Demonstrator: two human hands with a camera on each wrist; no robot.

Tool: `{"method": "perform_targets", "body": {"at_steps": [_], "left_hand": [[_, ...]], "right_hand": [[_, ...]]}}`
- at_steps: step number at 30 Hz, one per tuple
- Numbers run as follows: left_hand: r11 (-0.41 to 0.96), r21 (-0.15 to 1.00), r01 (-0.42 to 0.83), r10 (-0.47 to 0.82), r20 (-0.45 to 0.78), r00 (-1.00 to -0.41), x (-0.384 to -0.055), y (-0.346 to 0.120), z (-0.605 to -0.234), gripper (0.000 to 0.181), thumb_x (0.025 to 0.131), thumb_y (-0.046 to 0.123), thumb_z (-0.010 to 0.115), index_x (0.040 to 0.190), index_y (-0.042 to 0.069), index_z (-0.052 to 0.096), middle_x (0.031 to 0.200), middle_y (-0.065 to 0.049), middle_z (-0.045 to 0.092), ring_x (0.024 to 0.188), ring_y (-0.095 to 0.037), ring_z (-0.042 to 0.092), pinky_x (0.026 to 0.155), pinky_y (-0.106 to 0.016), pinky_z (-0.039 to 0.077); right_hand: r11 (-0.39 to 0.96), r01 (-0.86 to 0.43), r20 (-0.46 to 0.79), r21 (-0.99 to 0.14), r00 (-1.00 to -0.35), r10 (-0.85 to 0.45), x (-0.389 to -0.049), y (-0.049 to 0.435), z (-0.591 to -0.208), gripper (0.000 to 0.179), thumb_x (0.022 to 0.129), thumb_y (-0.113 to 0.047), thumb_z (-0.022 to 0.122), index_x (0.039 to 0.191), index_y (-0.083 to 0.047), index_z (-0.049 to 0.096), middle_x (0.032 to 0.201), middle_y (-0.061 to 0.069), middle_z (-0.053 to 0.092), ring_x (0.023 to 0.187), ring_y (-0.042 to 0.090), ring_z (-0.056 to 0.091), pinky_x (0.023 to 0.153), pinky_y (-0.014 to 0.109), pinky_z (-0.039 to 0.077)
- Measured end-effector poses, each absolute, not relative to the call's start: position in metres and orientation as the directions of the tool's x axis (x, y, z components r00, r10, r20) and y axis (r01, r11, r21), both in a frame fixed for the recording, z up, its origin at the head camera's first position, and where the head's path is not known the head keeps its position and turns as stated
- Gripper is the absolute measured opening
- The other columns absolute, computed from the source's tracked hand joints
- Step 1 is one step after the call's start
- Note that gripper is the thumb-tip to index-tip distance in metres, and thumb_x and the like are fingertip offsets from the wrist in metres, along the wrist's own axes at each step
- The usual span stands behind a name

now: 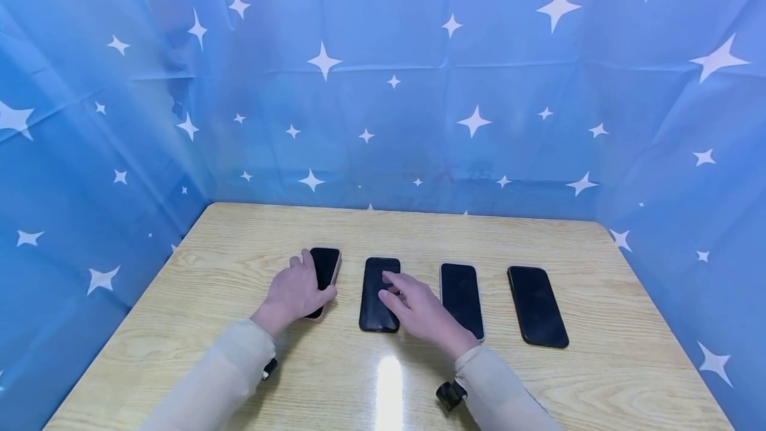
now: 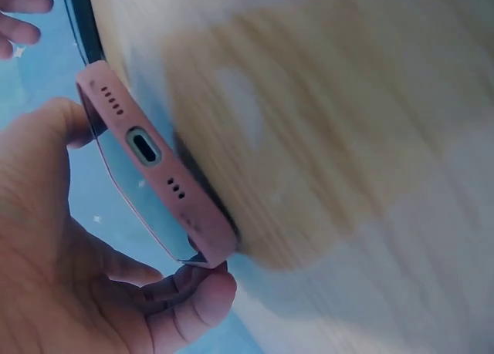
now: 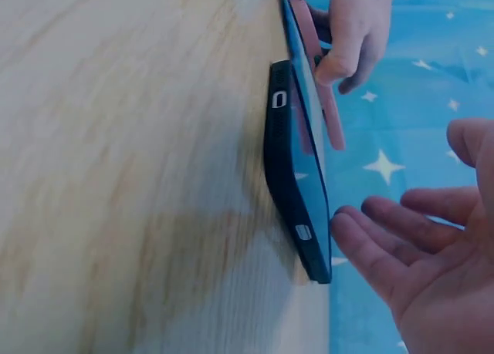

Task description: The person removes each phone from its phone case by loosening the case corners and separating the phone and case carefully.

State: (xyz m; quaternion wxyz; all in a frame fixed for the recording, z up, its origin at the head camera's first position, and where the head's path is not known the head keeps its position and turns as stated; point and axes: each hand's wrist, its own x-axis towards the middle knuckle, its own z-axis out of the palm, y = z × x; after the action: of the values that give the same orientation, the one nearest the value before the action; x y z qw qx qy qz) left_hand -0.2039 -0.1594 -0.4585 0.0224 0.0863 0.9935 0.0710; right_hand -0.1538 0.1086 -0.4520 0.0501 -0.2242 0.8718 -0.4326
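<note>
My left hand (image 1: 292,292) grips a smartphone in a pink case (image 1: 326,265) across its width, thumb on one long edge and fingers at the other. The pink case's bottom end (image 2: 154,157), with its charging port, faces the left wrist camera. To its right, a smartphone in a black case (image 1: 374,304) lies screen up on the wooden table. Over that phone's right edge hovers my right hand (image 1: 421,311), its fingers loosely spread and holding nothing. In the right wrist view, the right fingertips (image 3: 347,223) are close to the black phone's screen (image 3: 309,161).
Two more dark-screened smartphones lie further right on the table (image 1: 335,371), one with a pale rim (image 1: 461,294) and one in black (image 1: 538,308). A blue curtain with white stars (image 1: 383,105) hangs behind and at both sides. Dark wrist devices sit under both sleeves.
</note>
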Motion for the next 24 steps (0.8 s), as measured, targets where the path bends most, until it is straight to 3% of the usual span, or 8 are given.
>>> {"method": "perform_targets", "body": {"at_steps": [8, 13, 24], "left_hand": [[0.959, 0.199, 0.202, 0.196, 0.051, -0.979, -0.197, -0.139, -0.452, 0.102, 0.085, 0.051, 0.065, 0.150, -0.019, 0.030, 0.127, -0.040, 0.055, 0.068, -0.033, 0.065, 0.060, -0.044, 0.062], [0.956, 0.199, 0.217, 0.205, 0.081, -0.975, -0.192, -0.125, -0.445, 0.101, 0.086, 0.051, 0.066, 0.151, -0.017, 0.031, 0.128, -0.039, 0.055, 0.077, -0.036, 0.069, 0.063, -0.045, 0.062], [0.942, 0.201, 0.270, 0.248, 0.128, -0.960, -0.181, -0.097, -0.433, 0.101, 0.087, 0.055, 0.069, 0.153, -0.013, 0.033, 0.126, -0.035, 0.058, 0.082, -0.035, 0.069, 0.062, -0.042, 0.062]], "right_hand": [[0.488, -0.291, 0.102, -0.823, -0.921, -0.377, -0.160, 0.111, -0.451, 0.048, 0.110, -0.024, 0.051, 0.148, 0.005, 0.049, 0.140, 0.020, 0.062, 0.122, 0.033, 0.064, 0.103, 0.051, 0.054], [0.477, -0.226, 0.072, -0.849, -0.945, -0.320, -0.165, 0.113, -0.453, 0.047, 0.110, -0.027, 0.052, 0.148, 0.002, 0.051, 0.138, 0.014, 0.065, 0.123, 0.031, 0.064, 0.104, 0.050, 0.054], [0.318, -0.035, -0.034, -0.947, -0.977, -0.209, -0.178, 0.107, -0.451, 0.044, 0.110, -0.023, 0.051, 0.146, 0.003, 0.052, 0.124, 0.019, 0.071, 0.103, 0.029, 0.073, 0.096, 0.044, 0.060]]}}
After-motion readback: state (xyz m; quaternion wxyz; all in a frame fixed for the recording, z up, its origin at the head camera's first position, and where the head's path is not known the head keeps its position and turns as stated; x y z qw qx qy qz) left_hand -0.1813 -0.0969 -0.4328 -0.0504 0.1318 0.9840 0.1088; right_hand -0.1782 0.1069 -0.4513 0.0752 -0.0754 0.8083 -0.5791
